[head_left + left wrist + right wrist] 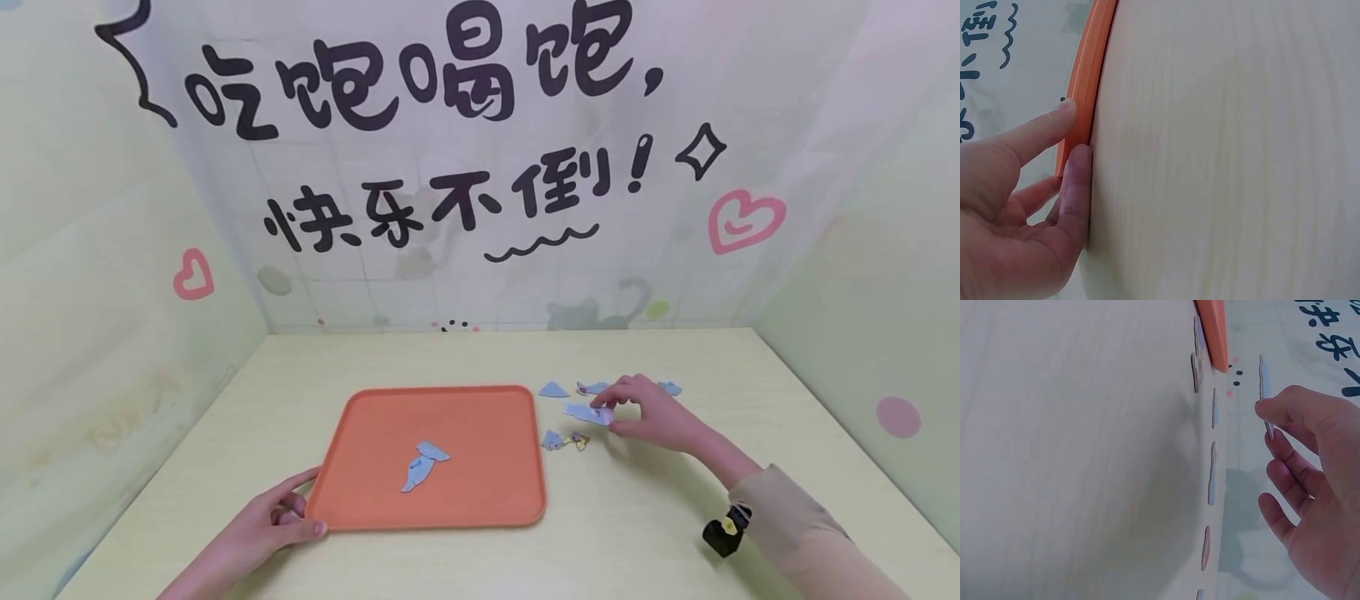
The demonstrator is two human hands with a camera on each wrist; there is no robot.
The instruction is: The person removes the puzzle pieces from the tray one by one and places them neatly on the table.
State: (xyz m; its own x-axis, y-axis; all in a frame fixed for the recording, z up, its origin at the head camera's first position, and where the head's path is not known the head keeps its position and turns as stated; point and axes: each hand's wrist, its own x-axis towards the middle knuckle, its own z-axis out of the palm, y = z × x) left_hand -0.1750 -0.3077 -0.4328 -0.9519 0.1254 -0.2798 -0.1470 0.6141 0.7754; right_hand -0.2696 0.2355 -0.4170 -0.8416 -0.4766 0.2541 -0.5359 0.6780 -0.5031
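Observation:
My left hand (268, 518) grips the near left corner of an orange tray (517, 467), thumb on the rim and fingers along the side. The left wrist view shows the tray's edge (1086, 94) between thumb and fingers. On the tray lie two flat light-blue pieces with irregular edges, an upper piece (432, 451) and a lower piece (417, 473), touching or overlapping. Right of the tray, my right hand (652, 414) pinches a similar thin blue piece (583, 413) between thumb and fingers. In the right wrist view this piece (1265, 381) is held above the table, seen edge-on.
Several more pieces lie right of the tray: a blue triangular piece (553, 389), a piece (553, 440) near the tray's right edge, a multicoloured piece (579, 442) and a blue piece (671, 388) behind my right hand. A printed cloth wall (480, 292) stands behind the table.

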